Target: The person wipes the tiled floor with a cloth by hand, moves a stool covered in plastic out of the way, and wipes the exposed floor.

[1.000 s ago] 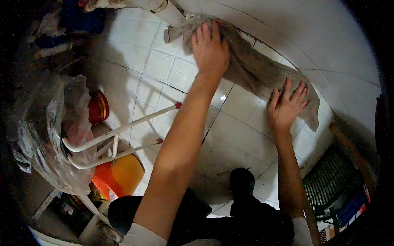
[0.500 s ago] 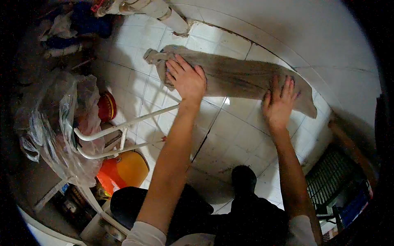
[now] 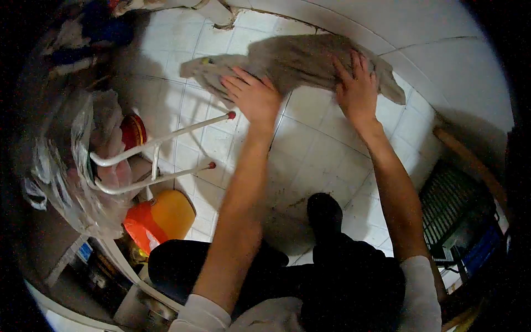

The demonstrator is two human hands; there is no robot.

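Note:
A grey-brown cloth lies spread and wrinkled over the white floor tiles, close to the base of the wall. My left hand rests on the near edge of its left part, palm down with fingers apart. Further right, my right hand lies flat on the cloth, its fingers spread. The cloth's left end reaches beyond my left hand, and its right end extends past my right hand.
At the left stand a white metal frame with red tips, clear plastic bags, a red tin and an orange-yellow container. A pipe meets the floor at the top. A green slatted basket is at the right.
Both hands stay on the cloth. It was straighter half a second ago and is now bunched in the middle, with its right end further left and up. My right hand has moved up and left.

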